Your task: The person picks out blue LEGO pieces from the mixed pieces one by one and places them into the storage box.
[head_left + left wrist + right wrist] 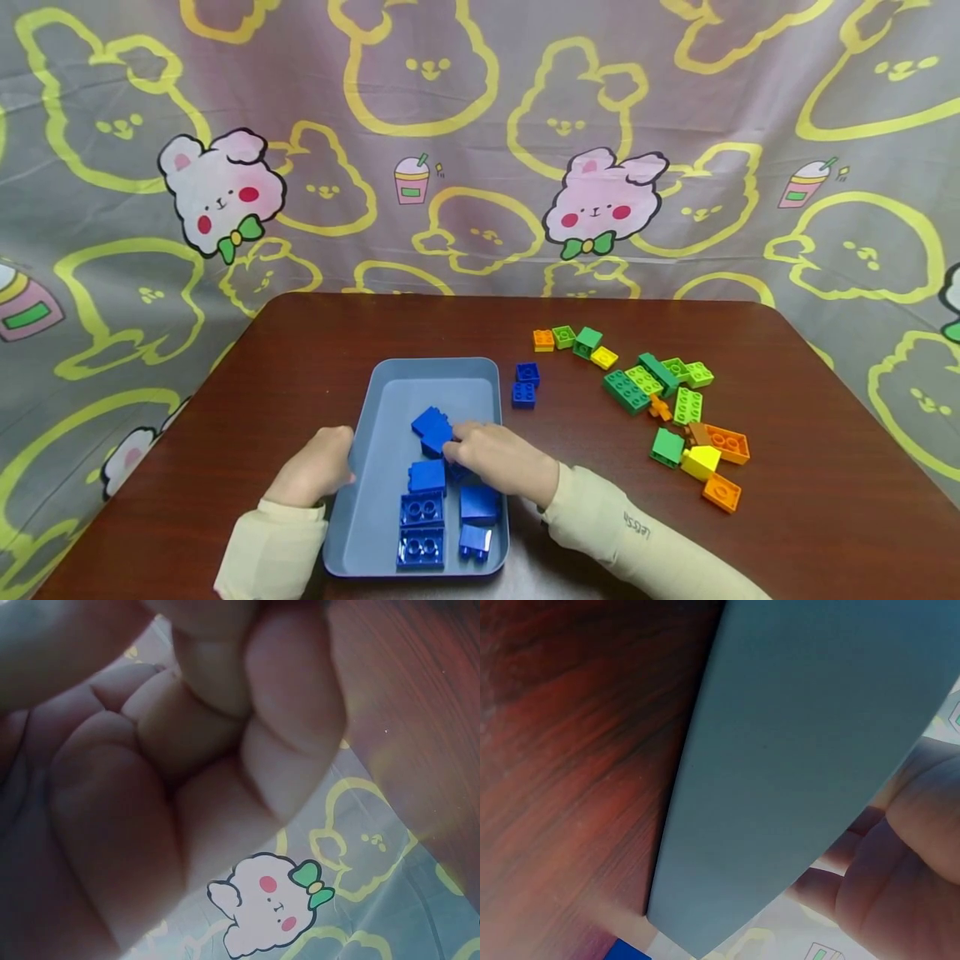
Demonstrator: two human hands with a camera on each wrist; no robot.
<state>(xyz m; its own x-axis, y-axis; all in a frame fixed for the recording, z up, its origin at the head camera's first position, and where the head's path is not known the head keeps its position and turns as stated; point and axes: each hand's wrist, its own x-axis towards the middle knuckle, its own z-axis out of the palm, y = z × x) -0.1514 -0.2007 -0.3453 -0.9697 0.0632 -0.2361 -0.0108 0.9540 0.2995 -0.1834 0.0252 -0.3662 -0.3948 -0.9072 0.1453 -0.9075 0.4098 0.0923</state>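
Inside the grey-blue tray [367, 533], my right hand [498, 458] reaches over the right wall with its fingers bent down around a blue building brick [457, 473]. That brick is mostly covered by the hand, and the fingertips are hidden. Against the index finger lies another blue brick [437, 438], leaning on a further blue brick [427, 420]. Several more blue bricks [422, 510] sit in two columns in the near half of the tray. At the tray's left rim, my left hand [315, 467] rests with curled fingers [292, 712]; nothing shows inside them.
Two blue bricks [524, 394] lie on the brown table [300, 350] just right of the tray. Farther right are scattered green bricks [627, 392], yellow bricks [701, 462] and orange bricks [722, 493]. A patterned curtain [480, 167] hangs behind the table.
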